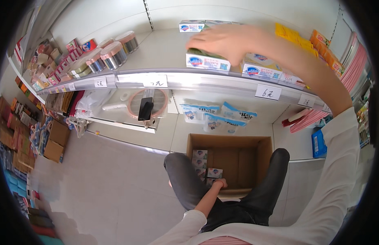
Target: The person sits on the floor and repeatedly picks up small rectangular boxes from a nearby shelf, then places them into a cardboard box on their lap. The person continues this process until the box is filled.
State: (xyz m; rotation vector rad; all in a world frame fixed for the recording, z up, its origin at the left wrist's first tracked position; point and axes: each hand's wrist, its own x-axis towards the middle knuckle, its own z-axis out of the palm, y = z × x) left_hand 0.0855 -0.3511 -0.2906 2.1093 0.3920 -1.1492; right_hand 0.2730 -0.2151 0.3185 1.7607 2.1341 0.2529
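As right hand (220, 41) arches over, white box (212, 62) lies seven o'clock, long axis nine-to-three; left hand (222, 182) farther; can't tell either grip.

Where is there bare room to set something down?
On the shelf, between the jars and the white box at the right hand; in the carton, right of the left hand; on the floor, left of the legs. Crowded: the shelf's right end, with yellow packs and orange packs.
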